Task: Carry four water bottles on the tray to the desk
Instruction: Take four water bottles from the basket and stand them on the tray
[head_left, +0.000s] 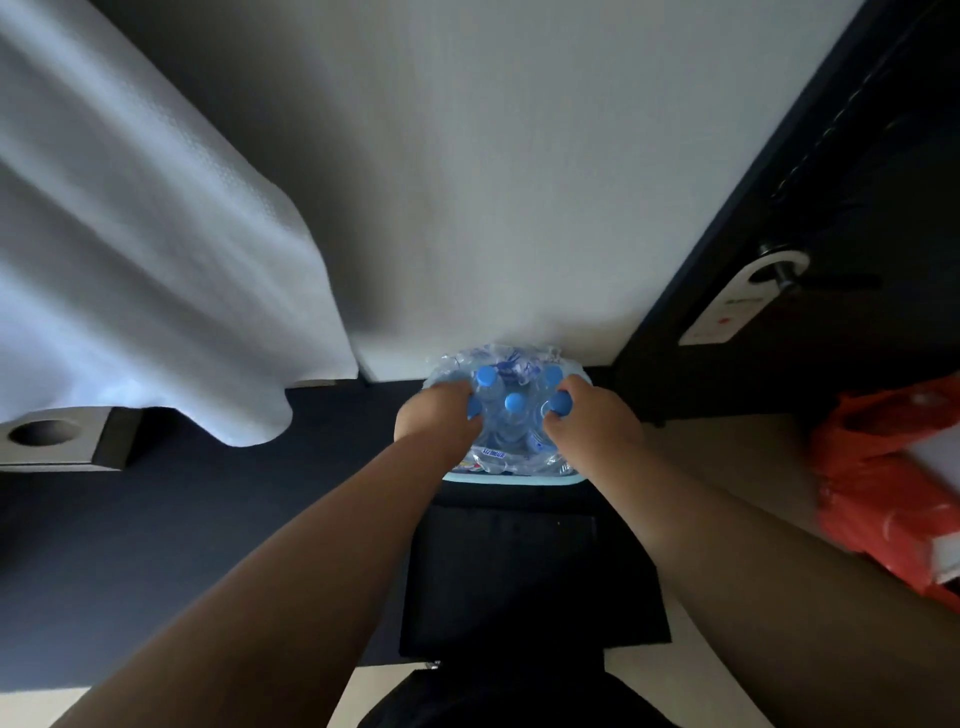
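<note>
Several clear water bottles with blue caps (514, 401) stand packed together in crinkled plastic wrap on the floor by the white wall. Under them shows the pale blue rim of a tray (511, 478). My left hand (436, 415) curls around the bottle at the left of the cluster, its fingers over a blue cap. My right hand (592, 421) grips the bottle at the right, its fingers wrapped just under that bottle's blue cap (560, 402). Both forearms reach down from the bottom of the view.
A white curtain (156, 260) hangs at the left over a dark floor. A dark door (857, 234) with a handle and a white hanger tag (737, 306) is at the right. An orange plastic bag (893, 493) lies at the right. A black mat (530, 571) lies below the tray.
</note>
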